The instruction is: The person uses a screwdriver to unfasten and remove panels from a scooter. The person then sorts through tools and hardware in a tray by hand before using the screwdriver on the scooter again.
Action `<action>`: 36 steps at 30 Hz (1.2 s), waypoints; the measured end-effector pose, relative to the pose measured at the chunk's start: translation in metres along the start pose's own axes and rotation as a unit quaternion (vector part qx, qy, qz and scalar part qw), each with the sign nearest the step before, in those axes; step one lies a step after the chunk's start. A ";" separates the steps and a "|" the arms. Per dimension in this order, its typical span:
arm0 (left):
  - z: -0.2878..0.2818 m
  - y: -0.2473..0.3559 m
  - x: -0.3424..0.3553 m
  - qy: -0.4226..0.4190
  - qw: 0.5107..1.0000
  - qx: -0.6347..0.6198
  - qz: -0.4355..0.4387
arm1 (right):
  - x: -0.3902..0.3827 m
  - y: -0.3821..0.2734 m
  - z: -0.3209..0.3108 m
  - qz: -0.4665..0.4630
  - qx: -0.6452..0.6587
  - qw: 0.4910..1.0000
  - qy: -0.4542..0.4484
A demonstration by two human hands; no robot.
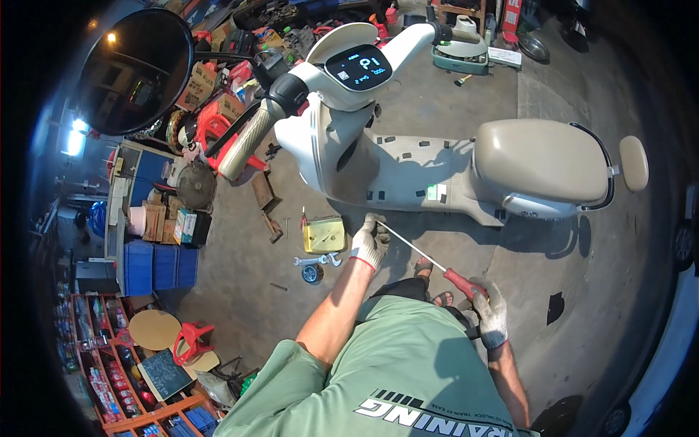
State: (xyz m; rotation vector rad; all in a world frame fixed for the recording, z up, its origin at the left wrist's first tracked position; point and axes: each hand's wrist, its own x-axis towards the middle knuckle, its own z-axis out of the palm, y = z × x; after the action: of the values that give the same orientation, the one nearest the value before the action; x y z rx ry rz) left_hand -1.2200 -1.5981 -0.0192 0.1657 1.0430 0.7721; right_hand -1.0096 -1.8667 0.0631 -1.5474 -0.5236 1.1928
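My right hand [492, 313], in a pale work glove with a dark cuff, is closed round the red handle of a long screwdriver [411, 247]. The shaft slants up and left to my gloved left hand [370, 244], whose fingers pinch at its tip. Any small part held there is too small to make out. Just beyond my hands stands a cream scooter [542, 156], handlebar to the left, seat to the right. Its footboard [437, 164] carries several small dark rectangles and a pale greenish-white patch. The dash display [358, 68] is lit.
Left of my left hand, on the concrete floor, lie a yellowish tray [324, 235], wrenches [317, 260], a round blue-black item [312, 274] and a hammer [273, 228]. Blue bins [149, 267] and a parts rack [109, 364] line the left. A green toolbox [460, 61] stands at the back.
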 end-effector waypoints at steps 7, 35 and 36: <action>-0.009 0.015 0.036 0.024 0.998 0.014 0.053 | 0.035 -0.023 0.019 0.015 -0.039 0.999 -0.011; 0.060 -0.037 0.017 0.109 0.984 -0.043 0.133 | 0.125 0.008 -0.089 -0.003 0.035 0.993 -0.109; 0.061 -0.038 0.012 0.102 0.984 -0.065 0.131 | 0.128 0.010 -0.094 -0.001 0.044 0.992 -0.116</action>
State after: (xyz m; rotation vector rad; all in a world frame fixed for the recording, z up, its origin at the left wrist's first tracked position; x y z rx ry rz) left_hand -1.1470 -1.6042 -0.0141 0.1145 1.1747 1.1120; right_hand -0.8780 -1.8101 -0.0049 -1.3417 -0.6155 1.3855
